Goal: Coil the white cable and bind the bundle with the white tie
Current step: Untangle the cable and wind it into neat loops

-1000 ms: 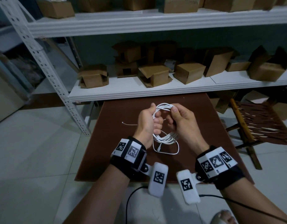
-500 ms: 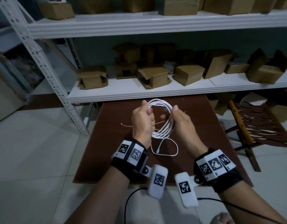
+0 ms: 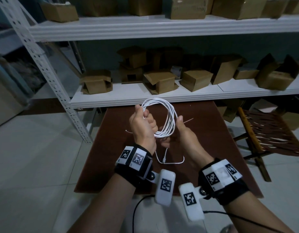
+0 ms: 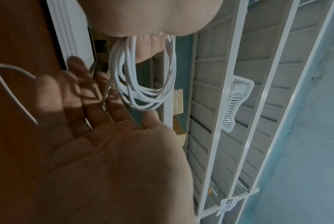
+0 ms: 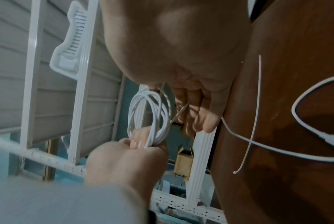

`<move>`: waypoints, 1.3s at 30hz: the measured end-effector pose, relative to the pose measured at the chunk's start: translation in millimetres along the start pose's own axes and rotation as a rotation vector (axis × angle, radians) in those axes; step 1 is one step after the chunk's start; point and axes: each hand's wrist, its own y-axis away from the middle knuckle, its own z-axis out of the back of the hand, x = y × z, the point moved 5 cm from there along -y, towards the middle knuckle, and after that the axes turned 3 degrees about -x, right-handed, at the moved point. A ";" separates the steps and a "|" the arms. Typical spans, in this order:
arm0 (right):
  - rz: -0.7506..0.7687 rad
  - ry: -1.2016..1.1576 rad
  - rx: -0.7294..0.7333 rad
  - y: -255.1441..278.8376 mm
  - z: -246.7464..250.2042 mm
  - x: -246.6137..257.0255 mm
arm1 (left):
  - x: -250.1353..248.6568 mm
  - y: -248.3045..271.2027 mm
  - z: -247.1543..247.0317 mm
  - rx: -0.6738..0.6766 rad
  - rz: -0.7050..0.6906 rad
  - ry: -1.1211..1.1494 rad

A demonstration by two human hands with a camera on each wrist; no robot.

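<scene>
The cable (image 3: 164, 118) is sitting mostly coiled: several white loops are hanging together as a ring in the middle of the head view, held in the air above the brown desk (image 3: 212, 148). One tail is not yet taken in; it is drooping below the hands and curving across the desk, with its plug (image 3: 164, 160) lying at the lowest point of that curve. So the coiling is looking nearly done, with only that last stretch left to wind.

The left hand (image 3: 143, 126) is gripping the ring at its upper left, fingers curled round the gathered strands. The right hand (image 3: 182, 132) is at the ring's lower right. In the left wrist view its fingers (image 4: 70, 94) are lying spread and fairly straight under the loops, so it is supporting rather than clenching. A thin white strand, probably the tie (image 3: 188, 120), is sticking out to the right by its thumb; whether the thumb is pinching it I cannot tell.

Another thin white strand (image 3: 128, 131) is lying on the desk to the left of the left hand; I cannot tell what it is.

Binding is not yet begun: nothing is wrapped round the bundle. What is left, I judge, is gathering the tail, squeezing the loops together and cinching the tie round them.

Behind the desk, shelves (image 3: 145, 98) are carrying cardboard boxes (image 3: 159, 82) across the upper frame.
</scene>
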 end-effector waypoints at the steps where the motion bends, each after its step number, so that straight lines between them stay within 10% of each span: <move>1: -0.012 -0.090 -0.015 -1.2 0.8 0.0 | -0.3 -0.4 0.2 -0.003 0.001 0.005; 39: -0.203 -0.804 0.046 -3.6 5.5 6.7 | -10.1 -2.1 5.4 -0.008 -0.053 0.104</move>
